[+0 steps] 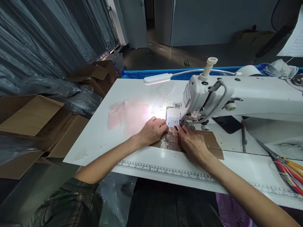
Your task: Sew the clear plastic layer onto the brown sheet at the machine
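Brown taped patch lay flat under my left hand and right hand, both pressing, gripping nothing. I kept it pinned beside the sewing machine needle so it stayed flat on the desk.

This is a sewing workshop in a plain industrial hall. A white industrial sewing machine stands on a white bench with a printed measuring scale along its front edge. Open brown cardboard boxes and grey plastic sheeting line the bare concrete floor.
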Available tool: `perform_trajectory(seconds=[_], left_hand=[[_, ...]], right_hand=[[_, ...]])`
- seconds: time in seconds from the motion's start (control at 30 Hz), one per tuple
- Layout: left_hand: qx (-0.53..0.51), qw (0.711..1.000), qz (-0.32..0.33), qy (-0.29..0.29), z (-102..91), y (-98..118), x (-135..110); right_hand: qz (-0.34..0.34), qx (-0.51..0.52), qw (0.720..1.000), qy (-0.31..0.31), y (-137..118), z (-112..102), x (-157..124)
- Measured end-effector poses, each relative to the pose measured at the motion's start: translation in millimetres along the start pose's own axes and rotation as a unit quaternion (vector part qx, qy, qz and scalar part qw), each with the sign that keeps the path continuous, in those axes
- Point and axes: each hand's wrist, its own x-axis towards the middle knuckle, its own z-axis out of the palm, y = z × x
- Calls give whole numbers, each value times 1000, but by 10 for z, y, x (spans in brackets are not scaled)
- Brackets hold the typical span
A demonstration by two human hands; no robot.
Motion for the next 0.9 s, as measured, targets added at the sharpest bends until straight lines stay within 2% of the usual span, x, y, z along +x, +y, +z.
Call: perform_trajectory(seconds=[0.07, 0.13, 0.27, 0.33, 0.4, 0.47, 0.5, 0.6, 0.67, 0.77, 0.83, 0.9], left_hand=[[-24, 999, 32, 11, -18, 93, -33], [-78, 994, 77, 1, -58, 286, -91], [-220, 961, 163, -37, -191, 773, -215], [-262, 948, 175, -41, -248, 873, -233], [-268, 951, 153, -30, -271, 794, -214], [-243, 965, 96, -11, -264, 562, -178], [-222, 974, 46, 0, -256, 415, -160], [-161, 984, -79, 10, -240, -12, -127], [-133, 982, -134, 2, -232, -199, -115], [-94, 984, -144, -37, -205, -277, -105], [-73, 988, -118, -72, -202, -215, -112], [-78, 989, -76, -99, -251, -106, -142]], right_hand=[[1, 24, 999, 24, 64, 3, -41], [8, 63, 997, 52, 157, 7, -108], [22, 161, 985, 61, 315, -1, -255], [23, 208, 976, 62, 330, -15, -317], [33, 247, 966, 73, 295, -34, -377], [39, 289, 953, 78, 225, -47, -440], [31, 308, 948, 70, 185, -48, -472], [-28, 328, 944, 25, 68, -10, -564], [-80, 310, 947, 9, 11, 35, -620], [-129, 294, 947, -22, -20, 37, -714], [-148, 305, 938, -79, 2, -52, -793], [-166, 332, 915, -156, 56, -199, -872]])
